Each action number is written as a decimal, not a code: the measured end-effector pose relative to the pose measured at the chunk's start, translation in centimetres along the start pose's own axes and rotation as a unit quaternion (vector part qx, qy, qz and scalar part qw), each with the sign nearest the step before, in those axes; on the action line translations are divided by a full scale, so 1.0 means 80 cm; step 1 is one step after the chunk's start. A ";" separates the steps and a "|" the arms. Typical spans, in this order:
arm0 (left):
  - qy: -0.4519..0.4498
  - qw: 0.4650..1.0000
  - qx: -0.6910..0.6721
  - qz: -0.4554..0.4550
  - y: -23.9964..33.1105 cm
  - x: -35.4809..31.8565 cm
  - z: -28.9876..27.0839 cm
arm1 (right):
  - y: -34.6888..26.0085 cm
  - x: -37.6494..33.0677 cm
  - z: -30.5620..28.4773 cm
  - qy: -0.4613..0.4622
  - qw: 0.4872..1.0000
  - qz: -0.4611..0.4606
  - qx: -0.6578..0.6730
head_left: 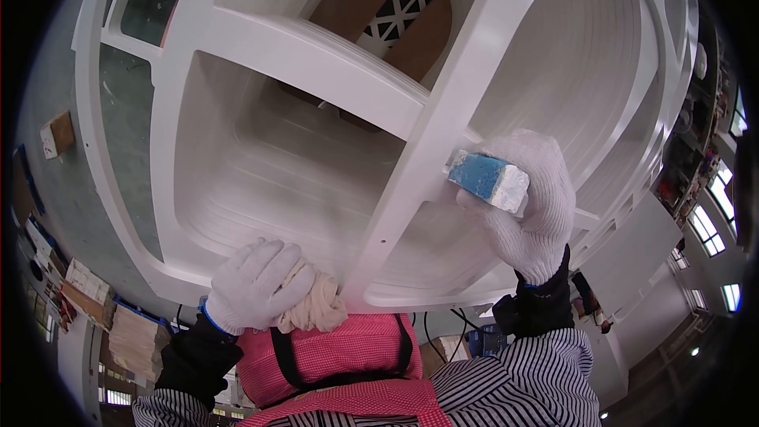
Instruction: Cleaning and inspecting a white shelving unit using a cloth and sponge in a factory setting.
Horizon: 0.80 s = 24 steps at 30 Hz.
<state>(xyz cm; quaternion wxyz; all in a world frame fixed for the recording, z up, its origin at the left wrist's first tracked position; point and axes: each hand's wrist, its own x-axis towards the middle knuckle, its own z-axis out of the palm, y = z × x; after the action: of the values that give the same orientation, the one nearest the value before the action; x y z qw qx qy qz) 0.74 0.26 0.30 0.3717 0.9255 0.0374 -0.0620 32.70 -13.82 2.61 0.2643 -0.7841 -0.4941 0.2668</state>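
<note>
A large glossy white moulded panel (447,91) with deep recesses and wide openings lies in front of me. My right hand (545,190), in a white knitted glove, is closed around a blue block (482,174) with a whitish, crumpled-looking end. The block is at the ridge between two recesses; whether it touches the surface I cannot tell. Under my left hand (257,285), also white-gloved, a crumpled beige cloth (316,300) is bunched at the near rim, its fingers curled over the cloth.
A pink checked bag-like thing with black straps (340,352) is at my waist, below the panel's near edge. A cardboard box (57,134) sits on the grey-green floor to the left. Dark cables (431,332) hang beneath the near rim. Stacked brown sheets (136,340) stand at lower left.
</note>
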 end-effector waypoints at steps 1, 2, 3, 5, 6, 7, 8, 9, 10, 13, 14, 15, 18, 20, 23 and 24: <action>0.009 1.000 0.007 -0.004 0.000 -0.001 0.001 | 0.000 0.001 0.003 0.019 1.000 0.022 0.009; 0.019 1.000 0.013 -0.007 0.000 -0.001 0.002 | 0.001 0.000 0.004 0.019 1.000 0.022 0.011; 0.020 1.000 0.013 -0.007 0.000 0.000 0.002 | 0.002 -0.001 0.000 0.036 0.999 0.035 0.014; 0.014 1.000 0.007 -0.007 0.000 0.003 0.001 | -0.003 -0.003 -0.005 0.052 0.997 0.047 0.015; 0.013 1.000 0.008 -0.008 0.001 0.002 0.001 | -0.007 -0.004 -0.006 0.038 0.997 0.049 0.038; 0.016 1.000 0.009 -0.009 0.001 0.001 0.001 | -0.010 -0.005 -0.005 0.024 0.997 0.051 0.060; 0.018 1.000 0.010 -0.010 0.001 0.001 0.001 | -0.013 -0.003 -0.001 0.023 0.997 0.051 0.062; 0.019 1.000 0.010 -0.010 0.001 0.001 0.002 | -0.018 0.000 0.005 0.025 0.998 0.031 0.055; 0.019 1.000 0.012 -0.008 0.001 0.002 0.002 | -0.020 0.001 0.008 0.027 0.998 0.011 0.049; 0.018 1.000 0.014 -0.006 0.000 0.003 0.001 | -0.021 -0.003 0.007 0.029 0.996 -0.045 -0.070; 0.017 1.000 0.013 -0.004 0.000 0.002 0.000 | -0.020 -0.002 0.006 0.028 0.996 -0.046 -0.068; 0.018 1.000 0.012 -0.003 0.000 0.001 0.000 | -0.021 -0.001 0.002 0.023 0.995 -0.047 -0.082; 0.006 1.000 -0.002 -0.006 -0.001 -0.002 0.000 | -0.019 -0.002 -0.006 0.019 0.993 -0.043 -0.106; 0.002 1.000 -0.007 -0.009 -0.001 -0.003 0.002 | -0.016 -0.004 -0.007 0.021 0.993 -0.038 -0.112; 0.002 1.000 -0.002 -0.006 -0.001 -0.003 0.001 | -0.010 -0.007 -0.002 0.040 0.999 0.013 -0.015; 0.002 1.000 -0.003 -0.006 0.000 -0.002 0.001 | -0.010 -0.007 0.001 0.026 1.000 0.011 -0.006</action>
<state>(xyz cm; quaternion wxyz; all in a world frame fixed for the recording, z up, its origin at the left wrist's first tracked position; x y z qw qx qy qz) 0.54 0.22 0.24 0.3738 0.9244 0.0435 -0.0625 31.91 -14.05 3.22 0.2697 -0.7976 -0.4798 0.2466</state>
